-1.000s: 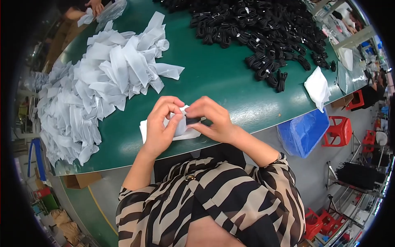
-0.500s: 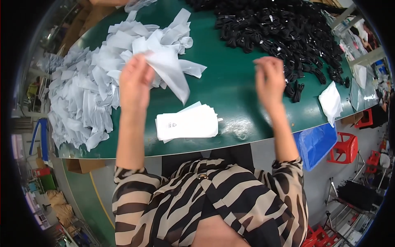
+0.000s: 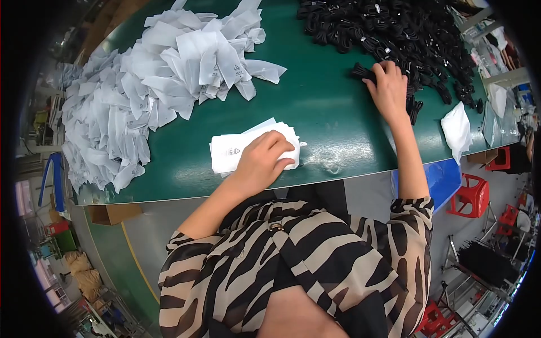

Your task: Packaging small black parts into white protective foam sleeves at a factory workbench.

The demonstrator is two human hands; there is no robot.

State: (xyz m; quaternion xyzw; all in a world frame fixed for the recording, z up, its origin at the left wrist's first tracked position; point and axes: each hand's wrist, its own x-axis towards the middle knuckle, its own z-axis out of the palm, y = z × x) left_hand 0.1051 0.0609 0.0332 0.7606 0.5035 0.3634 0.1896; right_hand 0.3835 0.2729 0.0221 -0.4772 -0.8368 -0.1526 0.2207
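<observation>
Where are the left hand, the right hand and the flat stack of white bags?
left hand point(image 3: 260, 160), head view, on the back of the hand.
right hand point(image 3: 389, 87), head view, on the back of the hand.
flat stack of white bags point(image 3: 228, 152), head view, on the bare left end of the top bag.

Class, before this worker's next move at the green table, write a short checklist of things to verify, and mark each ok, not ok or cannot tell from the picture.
1. Left hand rests on the small stack of white bags: ok.
2. Right hand is at the pile of black cable bundles: ok.
3. Right hand grips exactly one bundle: cannot tell.
4. Top bag opened: cannot tell.
5. Big heap of white bags within view on the left: ok.
</observation>
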